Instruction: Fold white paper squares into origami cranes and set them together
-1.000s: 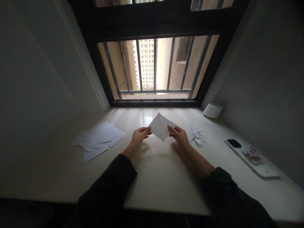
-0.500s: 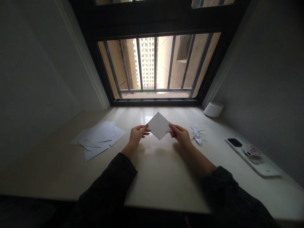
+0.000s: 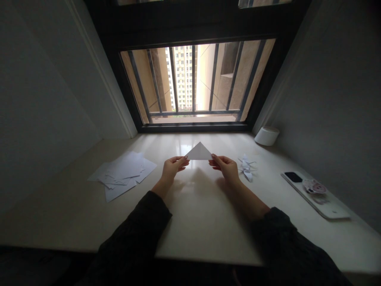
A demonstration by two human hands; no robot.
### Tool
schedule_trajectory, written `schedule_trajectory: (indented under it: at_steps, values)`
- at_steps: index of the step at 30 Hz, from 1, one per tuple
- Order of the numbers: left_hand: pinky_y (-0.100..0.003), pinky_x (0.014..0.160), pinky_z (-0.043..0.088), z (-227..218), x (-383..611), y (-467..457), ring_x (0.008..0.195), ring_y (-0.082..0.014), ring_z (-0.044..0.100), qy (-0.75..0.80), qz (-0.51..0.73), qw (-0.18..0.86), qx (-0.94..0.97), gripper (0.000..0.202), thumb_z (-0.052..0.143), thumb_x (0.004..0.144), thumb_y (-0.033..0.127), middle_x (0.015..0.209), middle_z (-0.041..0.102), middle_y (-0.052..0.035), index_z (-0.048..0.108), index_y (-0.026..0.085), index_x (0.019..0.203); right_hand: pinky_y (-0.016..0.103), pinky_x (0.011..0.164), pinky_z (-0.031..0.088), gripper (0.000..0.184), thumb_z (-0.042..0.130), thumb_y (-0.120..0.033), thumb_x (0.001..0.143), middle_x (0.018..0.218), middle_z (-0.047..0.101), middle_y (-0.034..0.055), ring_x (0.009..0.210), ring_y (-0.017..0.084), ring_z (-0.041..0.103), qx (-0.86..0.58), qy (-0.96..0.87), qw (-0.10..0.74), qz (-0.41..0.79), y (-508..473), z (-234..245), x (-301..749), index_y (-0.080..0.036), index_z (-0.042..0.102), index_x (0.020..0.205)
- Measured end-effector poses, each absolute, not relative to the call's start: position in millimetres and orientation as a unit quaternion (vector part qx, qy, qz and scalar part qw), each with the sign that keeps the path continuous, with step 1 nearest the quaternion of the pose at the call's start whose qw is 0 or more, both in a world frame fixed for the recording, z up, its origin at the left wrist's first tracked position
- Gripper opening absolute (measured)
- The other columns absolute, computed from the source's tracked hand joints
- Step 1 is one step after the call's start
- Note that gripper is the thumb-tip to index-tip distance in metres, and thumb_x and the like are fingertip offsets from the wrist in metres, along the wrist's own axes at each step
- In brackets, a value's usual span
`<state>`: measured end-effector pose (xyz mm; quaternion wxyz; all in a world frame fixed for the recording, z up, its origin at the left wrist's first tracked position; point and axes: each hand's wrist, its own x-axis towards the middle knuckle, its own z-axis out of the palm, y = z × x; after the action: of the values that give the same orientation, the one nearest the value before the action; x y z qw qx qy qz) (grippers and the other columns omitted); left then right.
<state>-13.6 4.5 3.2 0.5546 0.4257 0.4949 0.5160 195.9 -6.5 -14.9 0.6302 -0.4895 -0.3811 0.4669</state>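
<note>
A small sheet of paper (image 3: 199,152), pale and triangular in outline, is held up above the white sill between my two hands. Its peak points toward the window and its straight lower edge runs level; a faint crease goes down its middle. My left hand (image 3: 173,167) pinches the left corner between thumb and fingers. At the opposite corner, my right hand (image 3: 225,166) grips the paper the same way. Just right of that hand lie folded paper cranes (image 3: 246,167), though how many I cannot tell.
Loose white paper sheets (image 3: 125,172) lie in a pile on the left. To the right, a phone (image 3: 315,196) with a round grip rests near the wall. A white cylindrical object (image 3: 267,136) sits in the back right corner, below the dark window frame (image 3: 193,128).
The paper showed as a diamond before; now its lower half is folded out of sight and it shows as a triangle. Both hands keep their hold at the side corners.
</note>
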Motion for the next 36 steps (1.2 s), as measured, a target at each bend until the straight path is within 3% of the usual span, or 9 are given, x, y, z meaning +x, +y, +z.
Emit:
schedule_trajectory:
  at_steps: [4, 11, 16, 23, 29, 36]
  values:
    - [-0.032, 0.079, 0.052, 2, -10, 5, 0.078, -0.0191, 0.068, 0.477, 0.530, 0.561, 0.421, 0.037, 0.079, 0.059, 0.041, 0.078, 0.073, -0.0104, 0.070, 0.012, 0.081, 0.023, 0.051, 0.052, 0.033, 0.076, -0.047, 0.063, 0.066, 0.072, 0.0067, 0.068, 0.020, 0.071, -0.507, -0.377, 0.637, 0.440, -5, -17, 196, -0.015, 0.066, 0.069]
    - [-0.033, 0.080, 0.052, 9, -4, 0, 0.077, -0.0193, 0.069, 0.460, 0.534, 0.587, 0.398, 0.036, 0.080, 0.058, 0.040, 0.077, 0.072, -0.0094, 0.064, 0.013, 0.075, 0.026, 0.062, 0.055, 0.030, 0.079, -0.042, 0.062, 0.063, 0.070, 0.0024, 0.067, 0.017, 0.070, -0.457, -0.382, 0.684, 0.421, -8, -13, 190, -0.016, 0.063, 0.063]
    - [-0.032, 0.085, 0.051, 13, -2, -1, 0.076, -0.0152, 0.068, 0.423, 0.570, 0.615, 0.343, 0.033, 0.083, 0.056, 0.031, 0.073, 0.070, -0.0045, 0.056, 0.014, 0.068, 0.028, 0.065, 0.055, 0.030, 0.081, -0.040, 0.058, 0.066, 0.071, 0.0034, 0.068, 0.018, 0.069, -0.446, -0.399, 0.676, 0.430, -12, -8, 185, -0.017, 0.063, 0.063]
    - [-0.033, 0.089, 0.049, 5, -4, 3, 0.076, -0.0121, 0.066, 0.390, 0.596, 0.614, 0.341, 0.041, 0.080, 0.059, 0.023, 0.081, 0.068, -0.0015, 0.058, 0.018, 0.093, 0.031, 0.065, 0.055, 0.034, 0.082, -0.042, 0.055, 0.055, 0.064, -0.0014, 0.062, 0.017, 0.066, -0.446, -0.391, 0.675, 0.438, -12, -8, 183, -0.019, 0.057, 0.059]
    - [-0.033, 0.083, 0.052, 14, -5, -3, 0.078, -0.0147, 0.066, 0.409, 0.543, 0.607, 0.411, 0.056, 0.078, 0.063, 0.032, 0.093, 0.070, -0.0057, 0.060, 0.021, 0.115, 0.029, 0.062, 0.052, 0.035, 0.082, -0.043, 0.054, 0.051, 0.060, -0.0039, 0.057, 0.015, 0.063, -0.421, -0.416, 0.677, 0.438, -13, -7, 183, -0.020, 0.056, 0.058]
    - [-0.033, 0.080, 0.053, 10, 1, -3, 0.082, -0.0186, 0.067, 0.426, 0.553, 0.564, 0.442, 0.050, 0.079, 0.061, 0.038, 0.093, 0.072, -0.0085, 0.068, 0.016, 0.105, 0.028, 0.062, 0.049, 0.030, 0.081, -0.041, 0.056, 0.060, 0.067, -0.0011, 0.058, 0.013, 0.061, -0.411, -0.445, 0.657, 0.448, -16, -6, 180, -0.020, 0.062, 0.065]
